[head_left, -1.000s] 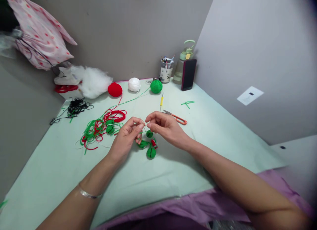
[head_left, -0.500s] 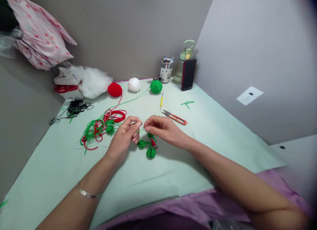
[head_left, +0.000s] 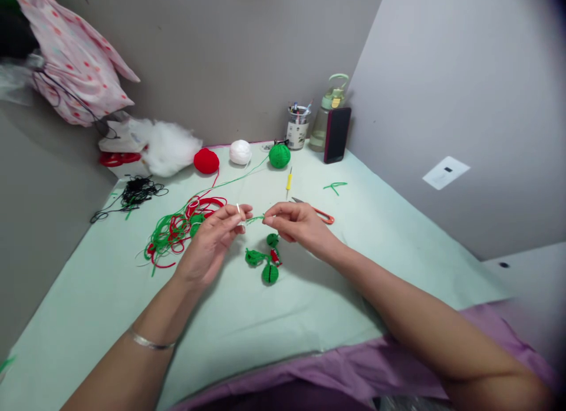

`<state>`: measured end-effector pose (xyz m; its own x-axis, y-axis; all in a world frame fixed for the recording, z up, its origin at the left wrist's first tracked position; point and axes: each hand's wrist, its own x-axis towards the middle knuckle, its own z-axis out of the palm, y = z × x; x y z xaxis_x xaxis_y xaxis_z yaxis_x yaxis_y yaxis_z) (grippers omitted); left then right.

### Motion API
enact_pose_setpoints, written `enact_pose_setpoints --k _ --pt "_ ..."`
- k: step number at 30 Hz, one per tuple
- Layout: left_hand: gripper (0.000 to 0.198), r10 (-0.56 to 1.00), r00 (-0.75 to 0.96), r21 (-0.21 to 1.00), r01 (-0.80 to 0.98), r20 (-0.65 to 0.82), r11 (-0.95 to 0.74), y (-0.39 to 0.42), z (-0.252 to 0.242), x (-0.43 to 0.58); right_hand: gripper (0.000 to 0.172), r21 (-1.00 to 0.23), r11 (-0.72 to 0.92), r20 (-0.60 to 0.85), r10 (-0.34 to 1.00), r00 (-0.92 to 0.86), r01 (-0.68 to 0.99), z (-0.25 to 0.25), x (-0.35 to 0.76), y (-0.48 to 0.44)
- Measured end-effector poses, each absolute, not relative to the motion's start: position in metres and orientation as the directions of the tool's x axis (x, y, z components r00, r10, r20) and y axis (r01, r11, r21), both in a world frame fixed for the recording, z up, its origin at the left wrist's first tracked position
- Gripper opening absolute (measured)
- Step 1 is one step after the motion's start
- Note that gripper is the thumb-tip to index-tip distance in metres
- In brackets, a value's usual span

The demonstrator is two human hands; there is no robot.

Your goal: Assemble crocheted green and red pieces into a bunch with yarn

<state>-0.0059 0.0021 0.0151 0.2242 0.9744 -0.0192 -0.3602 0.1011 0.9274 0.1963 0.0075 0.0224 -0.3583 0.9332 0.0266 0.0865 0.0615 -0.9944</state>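
Observation:
My left hand [head_left: 211, 241] pinches a thin pale needle [head_left: 239, 210] between thumb and forefinger above the mint-green table cover [head_left: 309, 305]. My right hand [head_left: 297, 222] pinches the end of a green yarn strand [head_left: 255, 219] that runs between the two hands. Just below the hands lie small green crocheted pieces [head_left: 265, 259] with a bit of red among them. A silver bangle sits on my left wrist.
A tangle of green and red yarn [head_left: 179, 225] lies left of the hands, black thread [head_left: 137, 191] farther left. Red [head_left: 206, 161], white [head_left: 240, 152] and green [head_left: 279, 155] yarn balls, stuffing [head_left: 168, 145], a pen cup [head_left: 296, 128], bottle, phone [head_left: 336, 134], orange snips [head_left: 321, 213] and yellow hook [head_left: 289, 180] stand behind.
The hands have drawn apart: my left hand moved left and up with the needle, and the green strand is now stretched between the two hands.

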Motion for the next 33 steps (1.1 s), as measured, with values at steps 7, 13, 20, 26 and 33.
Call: enact_pose_setpoints --k 7,13,20,26,33 --pt "0.010 0.817 0.570 0.917 -0.274 -0.090 0.292 -0.009 0.010 0.009 0.025 -0.969 -0.108 0.001 0.898 -0.439 -0.224 0.019 0.197 0.010" --pt "0.013 0.868 0.478 0.944 -0.207 -0.133 0.259 -0.014 0.012 0.013 0.023 -0.942 -0.139 -0.017 0.929 -0.370 -0.305 0.019 0.200 0.015" --pt "0.013 0.871 0.473 0.968 -0.128 -0.130 0.215 -0.012 0.014 0.010 0.020 -0.927 -0.099 -0.003 0.967 -0.255 -0.362 0.019 0.211 0.027" --pt "0.013 0.872 0.475 0.979 -0.089 -0.118 0.181 -0.010 0.011 0.007 0.019 -0.900 -0.128 0.016 0.946 -0.324 -0.416 0.022 0.215 0.026" --pt "0.017 0.900 0.423 0.988 -0.057 -0.107 0.144 -0.011 0.010 0.009 0.024 -0.999 0.003 0.015 0.933 -0.359 -0.034 0.031 0.207 0.014"
